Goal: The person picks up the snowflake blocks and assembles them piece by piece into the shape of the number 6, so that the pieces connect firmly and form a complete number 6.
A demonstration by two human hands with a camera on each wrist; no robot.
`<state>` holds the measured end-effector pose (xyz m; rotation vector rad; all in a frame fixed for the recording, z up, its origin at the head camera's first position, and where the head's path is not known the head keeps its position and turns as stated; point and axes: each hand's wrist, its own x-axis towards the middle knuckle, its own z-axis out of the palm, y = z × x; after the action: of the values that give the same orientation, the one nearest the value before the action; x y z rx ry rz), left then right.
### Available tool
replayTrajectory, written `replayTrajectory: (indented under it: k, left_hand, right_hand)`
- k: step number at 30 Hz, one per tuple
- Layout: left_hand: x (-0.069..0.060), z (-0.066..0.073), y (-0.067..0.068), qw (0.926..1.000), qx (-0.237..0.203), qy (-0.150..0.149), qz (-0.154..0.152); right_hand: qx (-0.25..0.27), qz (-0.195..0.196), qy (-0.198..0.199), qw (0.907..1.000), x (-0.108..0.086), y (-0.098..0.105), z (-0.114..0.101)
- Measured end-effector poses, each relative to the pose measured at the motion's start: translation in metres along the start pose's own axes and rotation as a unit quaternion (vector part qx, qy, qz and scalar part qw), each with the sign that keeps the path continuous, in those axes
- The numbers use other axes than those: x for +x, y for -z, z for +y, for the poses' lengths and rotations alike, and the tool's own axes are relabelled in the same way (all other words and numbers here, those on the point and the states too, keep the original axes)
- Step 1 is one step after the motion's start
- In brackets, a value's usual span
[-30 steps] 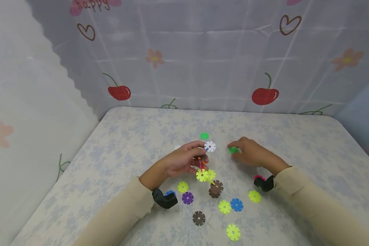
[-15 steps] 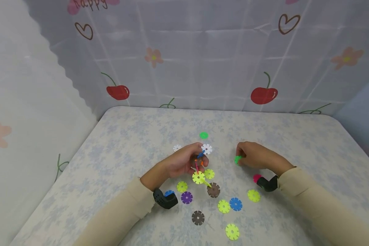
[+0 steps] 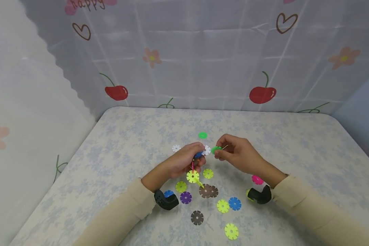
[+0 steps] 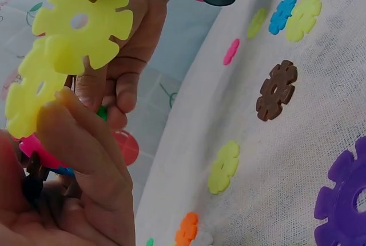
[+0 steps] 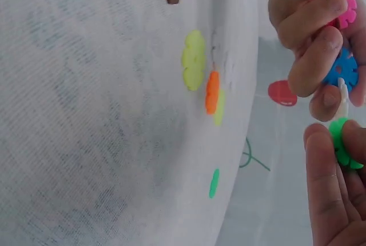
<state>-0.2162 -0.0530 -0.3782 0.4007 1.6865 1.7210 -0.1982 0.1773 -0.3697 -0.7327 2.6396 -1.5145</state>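
Note:
My left hand [image 3: 184, 160] grips a chain of interlocked notched plastic discs. A blue disc [image 5: 345, 73] and a white disc [image 3: 206, 150] are at its far end. Pink and orange pieces sit partly hidden among the fingers. Below them hang yellow discs [image 4: 80, 24] and a brown disc [image 3: 205, 191]. Between thumb and fingers, my right hand [image 3: 240, 154] pinches a green disc [image 5: 341, 143]. Its edge appears to meet the white disc's edge in the right wrist view; whether their slots interlock I cannot tell.
Loose discs lie spread over the patterned tabletop [image 3: 135, 136]: a green one [image 3: 202, 135] farther back, a white one [image 3: 176, 148] left, a pink one [image 3: 257, 179] right, and several yellow, blue, brown and purple ones nearer. A printed curtain [image 3: 184, 68] stands behind.
My right hand has picked the green disc up off the table and brought it left to the white disc. The left hand's chain has shifted slightly left, and its blue disc has turned into view.

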Motion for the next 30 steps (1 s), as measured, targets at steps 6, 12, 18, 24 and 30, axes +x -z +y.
replayTrajectory:
  k: [6,12,18,24,30]
  left_hand:
    - [0.002,-0.002,-0.001,0.9996,0.028,0.001,0.003]
    - [0.002,0.0,0.0,0.9989,0.046,0.001,0.003]
    - [0.001,0.002,0.001,0.9985,0.055,0.003,0.004]
    - [0.0,0.0,0.002,0.9974,0.072,0.0,0.001]
    - [-0.002,0.003,0.001,0.9969,0.077,-0.008,0.01]
  right_hand:
    - [-0.031,0.015,0.053,0.998,-0.003,-0.005,-0.002]
    - [-0.071,0.03,0.112,0.9907,-0.004,-0.008,-0.007]
    - [-0.088,0.043,0.126,0.9872,-0.004,-0.012,-0.011]
    - [-0.105,0.06,0.123,0.985,-0.006,-0.02,-0.012]
    - [-0.128,0.086,0.138,0.9784,-0.005,-0.025,-0.016]
